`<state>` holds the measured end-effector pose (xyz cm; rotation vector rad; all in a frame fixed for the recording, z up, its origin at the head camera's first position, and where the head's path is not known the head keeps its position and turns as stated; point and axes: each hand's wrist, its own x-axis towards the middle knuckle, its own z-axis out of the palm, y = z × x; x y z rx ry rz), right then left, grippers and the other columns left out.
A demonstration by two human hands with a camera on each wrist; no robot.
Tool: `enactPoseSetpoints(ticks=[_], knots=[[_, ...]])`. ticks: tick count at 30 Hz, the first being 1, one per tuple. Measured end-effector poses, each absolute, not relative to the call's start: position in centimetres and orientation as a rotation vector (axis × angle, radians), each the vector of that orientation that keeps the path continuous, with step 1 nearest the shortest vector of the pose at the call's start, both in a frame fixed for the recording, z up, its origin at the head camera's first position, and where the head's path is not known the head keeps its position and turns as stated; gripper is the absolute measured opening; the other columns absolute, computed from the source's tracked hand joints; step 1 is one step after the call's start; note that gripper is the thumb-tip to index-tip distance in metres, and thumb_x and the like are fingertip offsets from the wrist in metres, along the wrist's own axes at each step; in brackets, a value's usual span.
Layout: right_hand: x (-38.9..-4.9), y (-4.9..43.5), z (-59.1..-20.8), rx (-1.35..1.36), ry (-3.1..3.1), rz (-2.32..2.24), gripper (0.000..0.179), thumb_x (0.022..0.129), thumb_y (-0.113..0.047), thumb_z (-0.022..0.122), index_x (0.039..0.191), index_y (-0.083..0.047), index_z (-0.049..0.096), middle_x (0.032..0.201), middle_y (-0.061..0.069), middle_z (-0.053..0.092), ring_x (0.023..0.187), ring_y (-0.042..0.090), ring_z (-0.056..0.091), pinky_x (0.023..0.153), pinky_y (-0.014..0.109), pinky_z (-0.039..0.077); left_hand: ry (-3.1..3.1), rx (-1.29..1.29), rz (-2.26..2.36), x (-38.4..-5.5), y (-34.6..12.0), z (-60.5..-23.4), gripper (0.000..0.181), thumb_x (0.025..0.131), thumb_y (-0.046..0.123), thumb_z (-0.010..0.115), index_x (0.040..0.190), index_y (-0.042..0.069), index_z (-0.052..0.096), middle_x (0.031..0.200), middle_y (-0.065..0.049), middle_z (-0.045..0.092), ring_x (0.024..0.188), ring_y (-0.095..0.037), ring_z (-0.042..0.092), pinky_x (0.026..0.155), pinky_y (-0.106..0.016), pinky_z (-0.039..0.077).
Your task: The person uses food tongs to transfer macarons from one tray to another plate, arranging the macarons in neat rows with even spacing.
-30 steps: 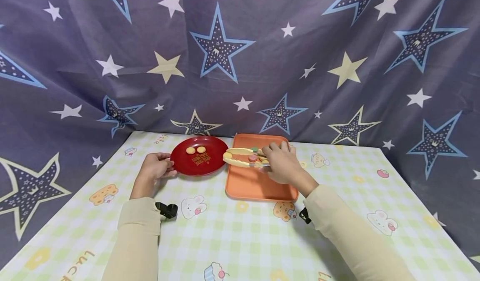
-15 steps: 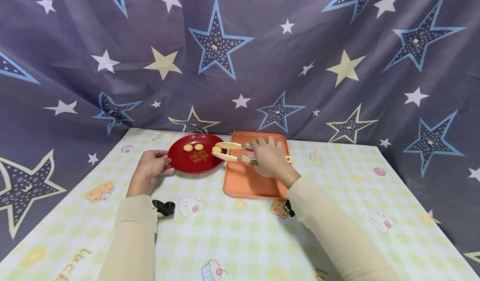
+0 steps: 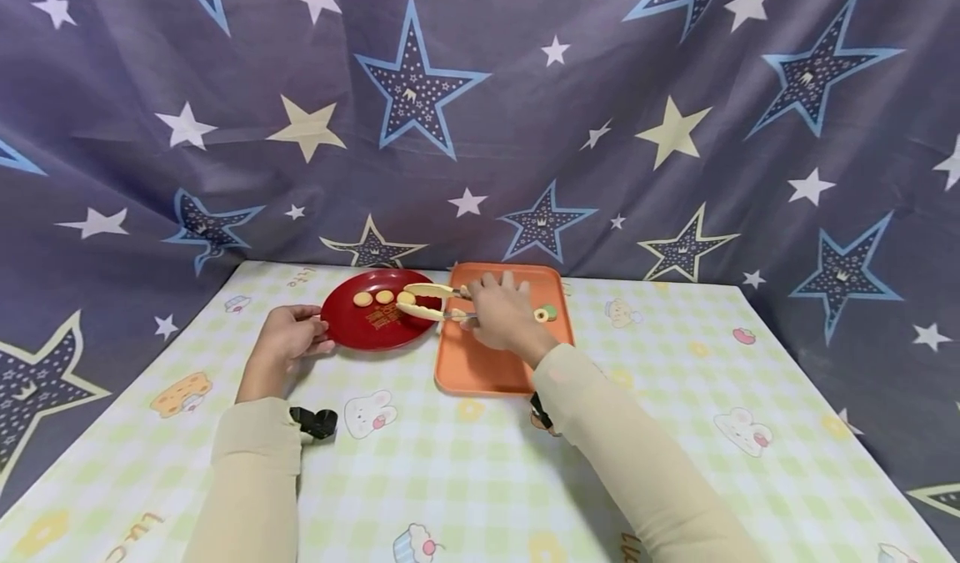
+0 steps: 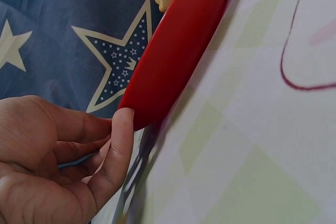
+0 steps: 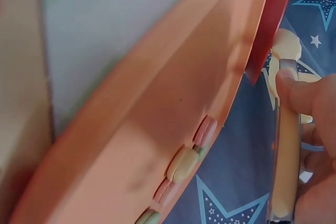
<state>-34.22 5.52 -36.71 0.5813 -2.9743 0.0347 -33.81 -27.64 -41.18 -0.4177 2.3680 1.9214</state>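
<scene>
My left hand [image 3: 287, 338] pinches the left rim of a red plate [image 3: 348, 325] between thumb and fingers. In the left wrist view the thumb [image 4: 122, 129] lies against the rim. Metal food tongs with cream tips [image 3: 431, 290] are in my right hand [image 3: 504, 311], reaching leftward over the plate. Between the tong tips is a yellow toy macaron [image 3: 406, 298]. Two more yellow macarons [image 3: 373, 298] lie on the plate to its left, above gold lettering. From the right wrist view, the fingers wrap round the tong handle [image 5: 286, 156].
An orange tray [image 3: 480, 371] stands right of the plate, partly under my right hand. Along its far side sit pink [image 5: 205, 131], yellow [image 5: 182, 164] and green macarons [image 5: 148, 217]. A checked tablecloth [image 3: 420, 463] covers the table, and a starry curtain [image 3: 480, 113] hangs behind.
My right hand has moved left with the tongs, carrying the yellow macaron from beside the plate's right rim to over the plate. The left hand keeps its grip on the rim.
</scene>
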Motion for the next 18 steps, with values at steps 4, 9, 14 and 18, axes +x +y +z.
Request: enactPoseSetpoints(ticks=[4,9,14,18], knots=[[-34.7,4.6,-36.8,0.532,-2.988,0.019,0.052,0.096,-0.046,0.069,0.139,-0.02,0.056,0.117,0.002,0.054,0.1,0.025,0.038,0.082,0.042,0.035,2.387,-0.438,1.891,-33.9,-27.7,-41.2,0.054,0.103,0.0,0.051,0.154,-0.006,0.034,0.129,-0.022,0.052,0.073,-0.01,0.069,0.079,-0.033,0.065],[-35.0,3.2,-36.8,0.462,-2.995,-0.005,0.051,0.095,-0.047,0.071,0.136,-0.02,0.057,0.118,0.002,0.054,0.102,0.026,0.038,0.085,0.044,0.037,2.388,-0.443,1.899,-33.6,-28.1,-41.2,0.052,0.103,0.0,0.05,0.153,-0.006,0.036,0.128,-0.022,0.052,0.073,-0.01,0.069,0.079,-0.033,0.065],[-35.2,2.3,-36.7,0.415,-2.988,-0.047,0.051,0.095,-0.047,0.07,0.138,-0.022,0.057,0.126,0.003,0.054,0.109,0.028,0.041,0.093,0.05,0.041,2.375,-0.435,1.928,-33.6,-27.7,-41.1,0.053,0.102,-0.002,0.05,0.154,-0.006,0.036,0.127,-0.02,0.052,0.071,-0.01,0.07,0.077,-0.032,0.065],[-35.3,1.8,-36.8,0.401,-3.006,-0.062,0.051,0.095,-0.046,0.07,0.138,-0.022,0.057,0.128,0.003,0.053,0.113,0.03,0.041,0.095,0.051,0.041,2.366,-0.456,1.927,-33.7,-27.4,-41.2,0.053,0.103,-0.002,0.051,0.153,-0.005,0.036,0.128,-0.02,0.051,0.072,-0.01,0.069,0.078,-0.031,0.064]])
